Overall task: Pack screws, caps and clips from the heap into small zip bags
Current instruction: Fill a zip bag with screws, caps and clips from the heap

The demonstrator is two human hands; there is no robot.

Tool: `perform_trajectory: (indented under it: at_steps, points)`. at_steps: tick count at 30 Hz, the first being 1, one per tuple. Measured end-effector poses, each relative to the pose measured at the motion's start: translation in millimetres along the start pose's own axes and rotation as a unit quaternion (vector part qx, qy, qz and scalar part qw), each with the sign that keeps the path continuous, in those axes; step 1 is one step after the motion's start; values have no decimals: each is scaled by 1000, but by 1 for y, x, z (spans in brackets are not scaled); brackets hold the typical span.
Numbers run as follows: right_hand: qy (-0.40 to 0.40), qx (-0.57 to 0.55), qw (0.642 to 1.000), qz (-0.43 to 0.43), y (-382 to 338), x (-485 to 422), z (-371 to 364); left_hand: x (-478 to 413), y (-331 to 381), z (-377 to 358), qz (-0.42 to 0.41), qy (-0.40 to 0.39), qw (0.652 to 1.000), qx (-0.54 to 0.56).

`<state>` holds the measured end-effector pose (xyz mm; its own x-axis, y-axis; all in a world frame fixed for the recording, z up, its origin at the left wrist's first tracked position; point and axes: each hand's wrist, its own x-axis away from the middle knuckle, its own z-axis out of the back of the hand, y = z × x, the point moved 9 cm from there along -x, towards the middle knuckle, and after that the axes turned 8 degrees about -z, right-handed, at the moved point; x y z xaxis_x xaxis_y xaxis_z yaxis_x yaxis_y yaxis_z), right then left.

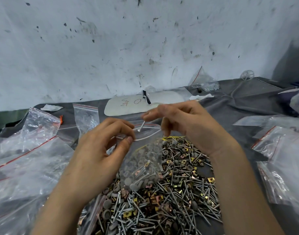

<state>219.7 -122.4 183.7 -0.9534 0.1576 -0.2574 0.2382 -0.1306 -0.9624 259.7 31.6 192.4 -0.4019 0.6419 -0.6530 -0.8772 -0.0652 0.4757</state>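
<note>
A heap [176,197] of silver screws, grey caps and brass clips covers the table in front of me. Above it hangs a small zip bag [142,165], part filled with caps, screws and clips. My left hand [101,150] pinches the bag's open mouth at its left edge between thumb and fingers. My right hand [184,122] is over the mouth, and a screw [142,125] points down into the opening just below its fingertips. Whether the fingers still touch the screw I cannot tell.
Empty zip bags [26,155] with red seal lines lie piled at the left, with more bags [284,163] at the right. A white oval plate [126,106] with red marks lies near the wall, beside a bag of small metal parts [204,82]. Dark grey cloth covers the table.
</note>
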Motion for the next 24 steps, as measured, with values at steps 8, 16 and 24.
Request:
perform_trajectory:
  at_steps: [8,16,24]
  points:
    - [192,90,976,-57,26,-6,44,1,-1,1,9,3,1000,3]
    - [65,321,875,-356,142,-7,44,1,-1,1,11,3,1000,0]
    - [91,341,866,-355,152,-11,44,1,-3,2,6,2,1000,9]
